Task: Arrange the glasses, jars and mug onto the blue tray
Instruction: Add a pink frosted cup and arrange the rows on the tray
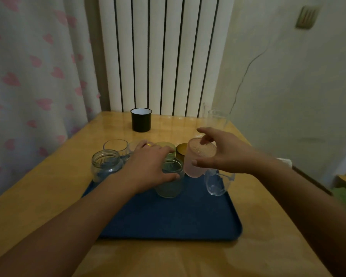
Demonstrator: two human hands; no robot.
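Left hand (148, 166) grips a greenish jar (169, 183) standing upright on the blue tray (168, 218), fingers curled round its rim. Right hand (218, 154) holds a frosted pink glass (198, 158) by the top, thumb & fingers pinching it, at the tray's far edge. Black mug (141, 119) sits well apart on the surface (48, 186), off the tray.

surface (258, 226): glossy wood, you see glare on it
tray (168, 220): matt blue, finely speckled
pink glass (198, 158): frosted, rough
jars (106, 162): clear smooth glass
mug (141, 120): glossy black enamel look
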